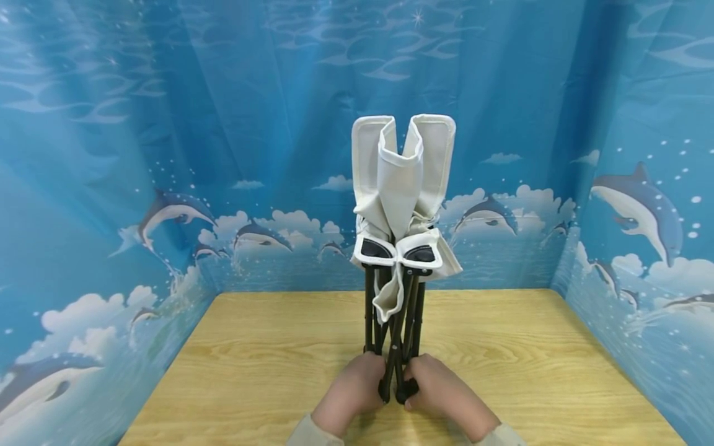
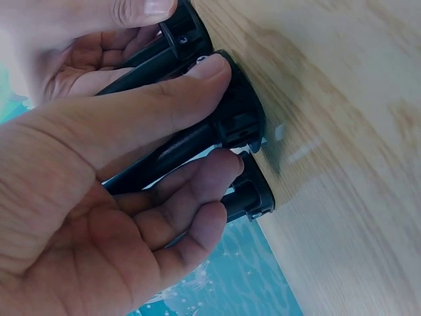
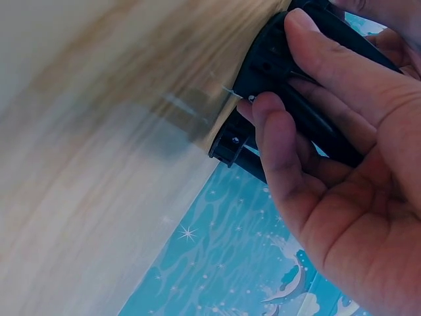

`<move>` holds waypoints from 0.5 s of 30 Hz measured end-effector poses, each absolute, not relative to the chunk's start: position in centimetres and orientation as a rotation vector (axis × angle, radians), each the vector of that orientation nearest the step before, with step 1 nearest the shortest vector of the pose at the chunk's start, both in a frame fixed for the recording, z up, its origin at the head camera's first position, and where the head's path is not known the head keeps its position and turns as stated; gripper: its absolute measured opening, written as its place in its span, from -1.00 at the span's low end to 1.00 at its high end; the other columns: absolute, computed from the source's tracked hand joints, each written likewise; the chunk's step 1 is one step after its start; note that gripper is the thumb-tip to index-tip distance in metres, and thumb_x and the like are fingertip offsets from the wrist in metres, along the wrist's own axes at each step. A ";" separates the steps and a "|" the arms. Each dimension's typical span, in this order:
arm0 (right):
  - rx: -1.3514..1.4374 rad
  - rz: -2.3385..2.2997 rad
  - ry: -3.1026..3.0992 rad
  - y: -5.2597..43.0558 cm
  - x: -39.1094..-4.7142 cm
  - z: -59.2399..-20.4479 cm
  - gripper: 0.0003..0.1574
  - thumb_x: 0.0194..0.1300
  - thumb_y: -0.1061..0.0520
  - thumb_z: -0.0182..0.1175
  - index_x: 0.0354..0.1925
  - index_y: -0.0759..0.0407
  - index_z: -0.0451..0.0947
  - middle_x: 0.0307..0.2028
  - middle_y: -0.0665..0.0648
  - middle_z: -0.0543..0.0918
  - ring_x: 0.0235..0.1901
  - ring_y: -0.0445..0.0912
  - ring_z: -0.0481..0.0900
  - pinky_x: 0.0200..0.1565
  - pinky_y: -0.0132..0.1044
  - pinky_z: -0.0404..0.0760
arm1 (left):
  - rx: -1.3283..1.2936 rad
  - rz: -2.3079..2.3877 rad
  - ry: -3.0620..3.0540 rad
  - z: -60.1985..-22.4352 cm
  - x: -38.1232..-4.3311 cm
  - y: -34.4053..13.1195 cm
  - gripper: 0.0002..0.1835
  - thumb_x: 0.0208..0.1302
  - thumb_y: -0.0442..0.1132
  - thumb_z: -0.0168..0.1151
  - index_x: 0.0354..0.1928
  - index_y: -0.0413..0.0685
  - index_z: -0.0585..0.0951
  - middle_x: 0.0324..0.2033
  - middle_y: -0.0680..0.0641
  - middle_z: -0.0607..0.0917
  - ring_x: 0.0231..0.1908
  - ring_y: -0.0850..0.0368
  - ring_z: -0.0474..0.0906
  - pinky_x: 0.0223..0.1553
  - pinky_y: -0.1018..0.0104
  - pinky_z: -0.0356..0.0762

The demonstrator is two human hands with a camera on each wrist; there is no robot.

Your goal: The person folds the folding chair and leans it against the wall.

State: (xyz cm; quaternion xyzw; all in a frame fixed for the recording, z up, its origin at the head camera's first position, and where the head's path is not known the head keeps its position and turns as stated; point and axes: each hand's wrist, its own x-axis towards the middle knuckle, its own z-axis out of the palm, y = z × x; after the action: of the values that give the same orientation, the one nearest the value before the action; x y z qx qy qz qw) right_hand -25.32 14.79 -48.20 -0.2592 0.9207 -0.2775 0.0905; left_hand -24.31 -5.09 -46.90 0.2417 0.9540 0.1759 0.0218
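A folding chair [image 1: 400, 198] stands upright and folded in the head view, its off-white fabric bunched on top and its black legs [image 1: 394, 334] drawn close together. Low on the left side, my left hand [image 1: 359, 384] grips the legs; its thumb presses along a black plastic foot [image 2: 240, 108] in the left wrist view, fingers curled round behind. My right hand [image 1: 437, 384] mirrors it on the other side. In the right wrist view its thumb lies over another foot [image 3: 263, 59] and the fingers curl under the leg tube. The feet are close over the tabletop.
The wood-grain table [image 1: 268, 347] spreads out on both sides of the chair. Behind it and at both sides hangs a blue curtain [image 1: 279, 155] printed with dolphins, clouds and waves.
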 end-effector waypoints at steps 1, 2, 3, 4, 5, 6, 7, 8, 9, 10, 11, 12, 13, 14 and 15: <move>-0.766 -0.823 2.739 14.8 -25.3 -48.2 -0.74 -0.17 0.22 0.68 -0.45 0.04 0.80 -0.36 -0.04 0.78 -0.33 -0.19 0.68 -0.21 -0.23 0.70 | 0.743 0.555 2.950 -46.9 -24.4 -5.1 -0.64 -0.19 -0.50 0.47 -0.61 0.07 0.49 -0.63 0.16 0.55 -0.61 0.29 0.40 -0.52 0.41 0.43; -0.764 -0.821 2.742 14.8 -25.4 -48.2 -0.74 -0.17 0.22 0.68 -0.45 0.05 0.80 -0.36 -0.04 0.78 -0.33 -0.19 0.68 -0.21 -0.23 0.70 | 0.734 0.560 2.944 -46.8 -24.4 -5.1 -0.64 -0.20 -0.51 0.47 -0.61 0.07 0.49 -0.64 0.16 0.55 -0.61 0.28 0.40 -0.53 0.41 0.43; -0.765 -0.816 2.743 14.7 -25.4 -48.2 -0.74 -0.16 0.21 0.68 -0.45 0.06 0.80 -0.36 -0.03 0.78 -0.33 -0.19 0.68 -0.21 -0.23 0.70 | 0.725 0.562 2.937 -46.8 -24.4 -5.1 -0.64 -0.20 -0.51 0.47 -0.62 0.07 0.49 -0.64 0.16 0.55 -0.61 0.28 0.39 -0.54 0.40 0.42; -0.767 -0.814 2.743 14.7 -25.5 -48.3 -0.74 -0.16 0.21 0.68 -0.45 0.06 0.80 -0.36 -0.03 0.78 -0.33 -0.19 0.68 -0.21 -0.23 0.70 | 0.715 0.565 2.929 -46.7 -24.5 -5.1 -0.64 -0.20 -0.51 0.47 -0.62 0.06 0.49 -0.64 0.16 0.55 -0.62 0.28 0.39 -0.54 0.40 0.42; -0.767 -0.809 2.741 14.8 -25.5 -48.3 -0.75 -0.15 0.21 0.68 -0.44 0.07 0.80 -0.37 -0.03 0.78 -0.33 -0.20 0.68 -0.21 -0.23 0.70 | 0.706 0.560 2.923 -46.7 -24.6 -5.1 -0.63 -0.21 -0.51 0.48 -0.62 0.06 0.49 -0.65 0.16 0.54 -0.62 0.28 0.38 -0.55 0.40 0.42; -0.771 -0.807 2.741 14.8 -25.6 -48.3 -0.75 -0.15 0.21 0.68 -0.44 0.08 0.80 -0.37 -0.03 0.78 -0.33 -0.19 0.68 -0.21 -0.23 0.70 | 0.698 0.557 2.916 -46.7 -24.6 -5.1 -0.63 -0.21 -0.52 0.48 -0.63 0.06 0.49 -0.65 0.16 0.54 -0.62 0.27 0.38 -0.55 0.40 0.41; -0.773 -0.805 2.739 14.8 -25.6 -48.3 -0.76 -0.14 0.21 0.68 -0.44 0.08 0.80 -0.37 -0.04 0.78 -0.33 -0.20 0.68 -0.21 -0.23 0.70 | 0.692 0.553 2.912 -46.7 -24.6 -5.1 -0.63 -0.21 -0.52 0.49 -0.63 0.05 0.50 -0.66 0.16 0.54 -0.63 0.27 0.38 -0.56 0.40 0.41; -0.774 -0.802 2.738 14.8 -25.6 -48.3 -0.76 -0.14 0.21 0.68 -0.44 0.09 0.81 -0.37 -0.04 0.77 -0.33 -0.20 0.68 -0.21 -0.23 0.70 | 0.685 0.551 2.908 -46.6 -24.7 -5.1 -0.64 -0.21 -0.52 0.49 -0.63 0.05 0.50 -0.66 0.15 0.54 -0.63 0.26 0.37 -0.57 0.39 0.40; -0.775 -0.801 2.735 14.8 -25.7 -48.3 -0.76 -0.13 0.21 0.68 -0.44 0.09 0.81 -0.37 -0.04 0.77 -0.33 -0.20 0.67 -0.21 -0.23 0.70 | 0.680 0.551 2.903 -46.6 -24.7 -5.1 -0.64 -0.21 -0.52 0.49 -0.63 0.05 0.50 -0.66 0.15 0.54 -0.63 0.26 0.37 -0.57 0.39 0.40; -0.775 -0.801 2.734 14.8 -25.7 -48.3 -0.76 -0.13 0.21 0.68 -0.44 0.10 0.81 -0.37 -0.04 0.77 -0.33 -0.20 0.67 -0.21 -0.22 0.70 | 0.676 0.550 2.903 -46.6 -24.7 -5.0 -0.64 -0.22 -0.52 0.50 -0.63 0.04 0.51 -0.66 0.15 0.54 -0.63 0.26 0.37 -0.57 0.39 0.40; -0.775 -0.801 2.733 14.8 -25.7 -48.3 -0.77 -0.13 0.21 0.68 -0.44 0.10 0.81 -0.37 -0.04 0.77 -0.33 -0.20 0.67 -0.21 -0.22 0.70 | 0.677 0.546 2.906 -46.6 -24.8 -5.0 -0.64 -0.22 -0.52 0.50 -0.62 0.04 0.51 -0.65 0.15 0.54 -0.63 0.26 0.37 -0.57 0.39 0.40; -0.777 -0.800 2.734 14.8 -25.7 -48.3 -0.76 -0.13 0.21 0.67 -0.44 0.10 0.81 -0.38 -0.04 0.77 -0.33 -0.20 0.67 -0.21 -0.22 0.70 | 0.676 0.545 2.907 -46.6 -24.8 -5.0 -0.64 -0.23 -0.52 0.51 -0.62 0.04 0.51 -0.65 0.15 0.54 -0.63 0.26 0.38 -0.56 0.38 0.40; -0.776 -0.799 2.733 14.8 -25.8 -48.2 -0.77 -0.13 0.21 0.67 -0.44 0.10 0.81 -0.38 -0.04 0.77 -0.34 -0.19 0.67 -0.21 -0.22 0.70 | 0.675 0.545 2.908 -46.7 -24.8 -5.0 -0.64 -0.23 -0.52 0.51 -0.62 0.04 0.52 -0.65 0.15 0.55 -0.63 0.26 0.38 -0.56 0.38 0.40; -0.778 -0.796 2.736 14.8 -25.8 -48.2 -0.77 -0.13 0.21 0.68 -0.44 0.10 0.81 -0.38 -0.04 0.77 -0.33 -0.19 0.67 -0.21 -0.21 0.70 | 0.673 0.550 2.906 -46.7 -24.9 -5.0 -0.64 -0.23 -0.52 0.51 -0.62 0.04 0.52 -0.65 0.15 0.55 -0.62 0.25 0.39 -0.55 0.38 0.41; -0.779 -0.797 2.739 14.8 -25.8 -48.2 -0.77 -0.13 0.21 0.68 -0.44 0.09 0.81 -0.37 -0.04 0.77 -0.33 -0.19 0.68 -0.21 -0.21 0.70 | 0.672 0.550 2.907 -46.7 -24.9 -5.0 -0.64 -0.23 -0.53 0.51 -0.61 0.04 0.52 -0.64 0.15 0.55 -0.62 0.26 0.39 -0.54 0.38 0.42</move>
State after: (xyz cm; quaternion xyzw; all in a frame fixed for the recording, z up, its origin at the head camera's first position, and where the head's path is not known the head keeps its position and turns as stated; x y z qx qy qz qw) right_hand -25.79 14.76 -48.25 -0.2624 0.9223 -0.2684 0.0922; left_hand -24.92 -5.02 -46.67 0.2213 0.9567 0.1812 0.0538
